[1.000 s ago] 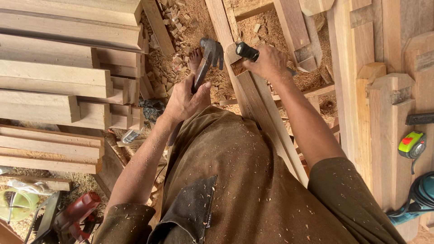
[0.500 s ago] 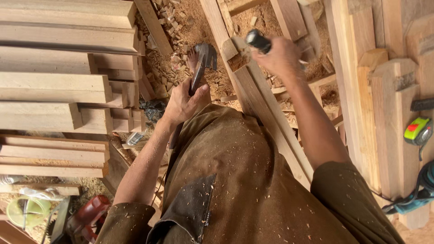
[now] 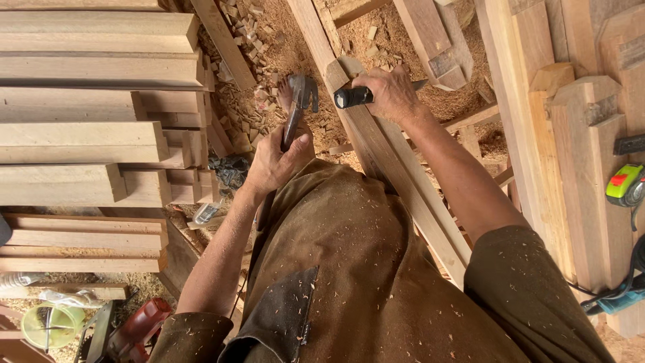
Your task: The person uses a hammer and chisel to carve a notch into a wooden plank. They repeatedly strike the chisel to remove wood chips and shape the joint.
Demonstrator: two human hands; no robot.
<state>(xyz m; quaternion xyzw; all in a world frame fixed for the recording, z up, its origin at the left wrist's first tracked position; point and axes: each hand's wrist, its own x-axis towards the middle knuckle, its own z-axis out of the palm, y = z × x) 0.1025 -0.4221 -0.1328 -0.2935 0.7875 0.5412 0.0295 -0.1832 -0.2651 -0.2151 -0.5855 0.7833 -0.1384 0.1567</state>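
Head view: your left hand (image 3: 272, 161) is clamped on the handle of a claw hammer (image 3: 295, 107), head raised over the sawdust floor (image 3: 282, 47). Your right hand (image 3: 390, 91) is wrapped tight round a black-handled chisel (image 3: 354, 97), held against the top end of a long wood rail (image 3: 396, 168) that runs diagonally under your arm. Hammer head sits just left of the chisel handle, apart. Stacked planks (image 3: 87, 134) to your left; tape measure (image 3: 626, 185) on timber at far right.
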